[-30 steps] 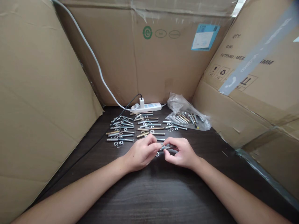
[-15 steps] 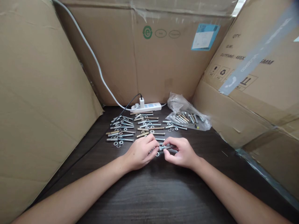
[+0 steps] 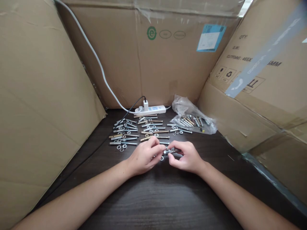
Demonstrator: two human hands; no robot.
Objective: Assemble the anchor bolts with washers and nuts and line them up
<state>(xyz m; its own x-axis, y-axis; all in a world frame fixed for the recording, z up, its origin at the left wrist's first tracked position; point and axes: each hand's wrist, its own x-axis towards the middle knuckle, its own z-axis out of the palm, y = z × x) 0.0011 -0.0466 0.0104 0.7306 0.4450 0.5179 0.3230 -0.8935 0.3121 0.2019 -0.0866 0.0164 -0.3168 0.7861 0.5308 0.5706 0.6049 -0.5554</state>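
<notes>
Between my two hands lies a metal expansion bolt [image 3: 170, 151], with a nut and washers around it. My right hand [image 3: 188, 157] is closed, pinching the bolt's shank between thumb and fingers. At the other end, the fingers of my left hand [image 3: 145, 156] are closed on the nut [image 3: 165, 152], partly covering it. A loose washer [image 3: 161, 158] rests on the table just below the left fingertips. Behind my hands, long bolts [image 3: 129, 143], sleeves [image 3: 115, 143], nuts [image 3: 124, 146] and washers [image 3: 119, 147] are laid out in groups.
A clear plastic bag [image 3: 184, 105] with several assembled bolts lies at the back right. A white power strip [image 3: 153, 110] with a plugged-in charger stands against the back cardboard [image 3: 115, 64]. A black cable [image 3: 96, 149] crosses the table's left side. Cardboard walls enclose three sides.
My left fingers have moved slightly up and right over the nut, covering more of it. My right hand holds the bolt in nearly the same place.
</notes>
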